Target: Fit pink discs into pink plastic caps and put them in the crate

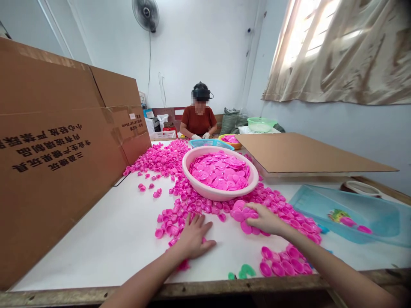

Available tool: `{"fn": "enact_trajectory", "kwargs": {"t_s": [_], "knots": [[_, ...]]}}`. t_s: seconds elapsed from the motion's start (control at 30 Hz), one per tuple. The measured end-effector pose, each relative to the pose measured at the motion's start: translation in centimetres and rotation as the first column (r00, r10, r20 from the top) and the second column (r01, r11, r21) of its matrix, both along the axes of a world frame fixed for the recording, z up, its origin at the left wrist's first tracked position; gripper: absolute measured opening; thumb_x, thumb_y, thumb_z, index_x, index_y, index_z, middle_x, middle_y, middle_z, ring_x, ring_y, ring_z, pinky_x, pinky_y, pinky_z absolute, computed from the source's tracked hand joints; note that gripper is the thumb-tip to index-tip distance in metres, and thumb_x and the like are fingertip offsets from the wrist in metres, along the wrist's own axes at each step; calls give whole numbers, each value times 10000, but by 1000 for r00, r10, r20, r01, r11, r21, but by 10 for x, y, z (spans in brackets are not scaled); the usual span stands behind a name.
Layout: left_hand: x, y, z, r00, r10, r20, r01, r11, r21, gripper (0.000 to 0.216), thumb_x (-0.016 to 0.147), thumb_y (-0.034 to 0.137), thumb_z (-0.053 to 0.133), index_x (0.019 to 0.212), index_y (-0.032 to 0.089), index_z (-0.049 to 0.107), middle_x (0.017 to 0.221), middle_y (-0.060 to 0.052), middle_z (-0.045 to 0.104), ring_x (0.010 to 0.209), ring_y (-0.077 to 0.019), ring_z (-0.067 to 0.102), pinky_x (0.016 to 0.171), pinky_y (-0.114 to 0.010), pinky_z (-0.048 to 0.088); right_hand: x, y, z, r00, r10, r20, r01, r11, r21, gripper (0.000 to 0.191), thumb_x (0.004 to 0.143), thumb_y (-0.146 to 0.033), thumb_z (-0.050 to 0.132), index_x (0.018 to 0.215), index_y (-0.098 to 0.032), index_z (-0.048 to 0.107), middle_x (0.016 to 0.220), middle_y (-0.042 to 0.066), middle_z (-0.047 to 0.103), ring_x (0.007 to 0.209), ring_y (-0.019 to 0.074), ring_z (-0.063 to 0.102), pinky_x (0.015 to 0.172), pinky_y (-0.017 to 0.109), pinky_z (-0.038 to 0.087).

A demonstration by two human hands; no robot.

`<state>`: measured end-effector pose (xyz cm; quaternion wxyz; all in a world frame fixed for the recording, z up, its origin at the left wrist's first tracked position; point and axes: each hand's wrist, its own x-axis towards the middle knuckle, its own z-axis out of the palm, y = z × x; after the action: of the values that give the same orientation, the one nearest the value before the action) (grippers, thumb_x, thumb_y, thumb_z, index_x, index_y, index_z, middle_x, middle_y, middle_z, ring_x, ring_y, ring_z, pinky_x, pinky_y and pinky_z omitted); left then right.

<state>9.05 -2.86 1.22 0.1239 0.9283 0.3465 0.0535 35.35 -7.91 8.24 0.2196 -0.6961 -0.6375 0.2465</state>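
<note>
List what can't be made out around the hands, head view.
Head view:
Right hand covers the pink discs beneath it; any grip can't be told.
Left hand hides the pink caps under its palm.
Co-worker's gloved hands: too small and distant to tell what they hold.

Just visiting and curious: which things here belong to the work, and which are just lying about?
Belonging to the work:
left hand, right hand, loose pink plastic caps, pale pink basin of discs

Just lying about:
cardboard sheet, blue plastic tray, wall fan
</note>
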Motion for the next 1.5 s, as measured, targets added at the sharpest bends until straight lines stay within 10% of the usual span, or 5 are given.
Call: {"fn": "enact_trajectory", "kwargs": {"t_s": [0.43, 0.63, 0.8, 1.07, 1.5], "knots": [[-69, 9, 22, 990, 140, 9, -140, 987, 81, 502, 775, 556, 343, 1197, 299, 430, 1332, -32, 342, 1263, -271, 181, 1029, -513, 43, -80, 29, -73, 984, 131, -124, -132, 991, 1, 366, 572, -115, 546, 934, -148, 594, 822, 39, 626, 712, 163, 566, 595, 232, 421], [-63, -30, 10, 996, 66, -56, -70, 995, -76, 737, 663, 661, 421, 1300, 337, 239, 1413, -40, 146, 1282, -319, 64, 1004, -553, 69, -110, 62, -71, 989, 128, -70, -130, 991, -18, 409, 597, -137, 548, 1005, -155, 568, 969, 75, 613, 858, 197, 564, 675, 250, 429], [-83, -12, -1, 970, 217, -112, -215, 976, 29, 672, 712, 594, 412, 1298, 299, 267, 1417, -56, 120, 1286, -307, 42, 1004, -546, 16, -109, 70, -61, 983, 184, -9, -184, 983, -2, 520, 586, -246, 616, 1093, -164, 528, 1098, 91, 546, 988, 232, 503, 796, 292, 394], [-119, 30, 6, 934, 347, -80, -334, 932, 140, 545, 743, 521, 423, 1236, 295, 373, 1379, -33, 252, 1267, -284, 154, 1015, -499, 78, -117, 54, -53, 972, 177, 156, -208, 954, 214, 275, 725, -214, 493, 973, -158, 598, 979, 91, 577, 943, 220, 504, 813, 308, 363], [-121, 6, 3, 771, 636, 23, -622, 745, 239, 417, 691, 448, 518, 1046, 232, 475, 1021, -57, 503, 965, -258, 416, 798, -378, 324, -133, 58, -79, 949, 277, 151, -288, 956, 57, 274, 673, -190, 551, 947, -190, 573, 1010, 81, 505, 854, 191, 511, 661, 259, 367]]}}
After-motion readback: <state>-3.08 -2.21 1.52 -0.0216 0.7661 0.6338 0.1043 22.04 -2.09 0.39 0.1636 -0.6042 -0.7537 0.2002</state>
